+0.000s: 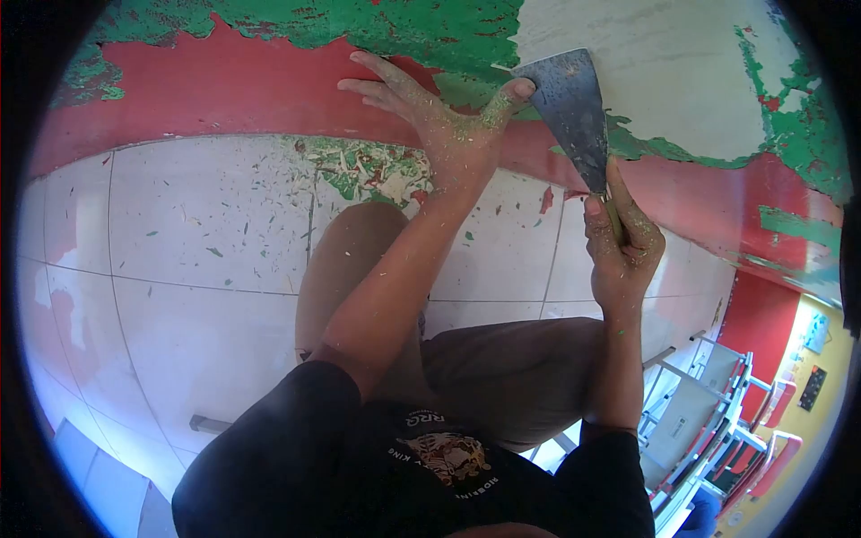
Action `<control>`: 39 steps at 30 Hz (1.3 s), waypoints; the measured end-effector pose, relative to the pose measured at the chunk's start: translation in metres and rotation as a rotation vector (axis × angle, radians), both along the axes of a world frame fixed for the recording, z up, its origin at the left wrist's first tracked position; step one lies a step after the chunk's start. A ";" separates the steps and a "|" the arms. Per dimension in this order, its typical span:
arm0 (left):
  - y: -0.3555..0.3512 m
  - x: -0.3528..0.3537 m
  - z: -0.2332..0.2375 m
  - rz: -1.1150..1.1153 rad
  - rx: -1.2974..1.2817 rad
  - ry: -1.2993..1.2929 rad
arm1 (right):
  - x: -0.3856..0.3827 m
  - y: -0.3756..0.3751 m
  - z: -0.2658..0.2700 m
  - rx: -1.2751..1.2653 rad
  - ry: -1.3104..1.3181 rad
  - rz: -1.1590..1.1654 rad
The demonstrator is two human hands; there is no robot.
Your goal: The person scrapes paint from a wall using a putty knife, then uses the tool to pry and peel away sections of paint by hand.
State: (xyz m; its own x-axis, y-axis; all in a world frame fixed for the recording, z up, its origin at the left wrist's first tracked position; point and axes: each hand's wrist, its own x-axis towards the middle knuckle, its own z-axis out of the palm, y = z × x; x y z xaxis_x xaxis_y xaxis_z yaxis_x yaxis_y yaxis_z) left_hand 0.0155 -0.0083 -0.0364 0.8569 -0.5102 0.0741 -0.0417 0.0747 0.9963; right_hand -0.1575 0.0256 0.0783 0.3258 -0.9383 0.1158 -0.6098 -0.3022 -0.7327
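steel scraper (569,112), handle unseen within right hand (623,254)

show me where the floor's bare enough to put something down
Freest: the white floor tiles left of the knee, below the red wall band, with only thin specks. Crowded: paint flakes pile against the wall under the left hand; chairs fill the floor on the right, beyond the right hand gripping the scraper.

The right hand (621,247) grips a scraper (570,112) against the peeling wall (664,63), the left hand (439,117) pressing its blade
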 end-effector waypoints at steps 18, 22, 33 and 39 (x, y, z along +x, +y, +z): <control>-0.001 -0.002 0.001 0.024 0.017 -0.013 | 0.025 0.011 0.013 -0.092 0.104 -0.123; 0.000 -0.001 0.006 -0.003 -0.068 0.043 | 0.031 0.011 0.027 -0.121 0.131 -0.104; 0.009 0.000 0.014 -0.037 -0.013 0.124 | 0.013 0.006 0.018 -0.025 0.015 0.061; 0.000 0.000 -0.007 0.043 -0.042 0.007 | 0.041 -0.002 0.026 0.026 0.065 0.201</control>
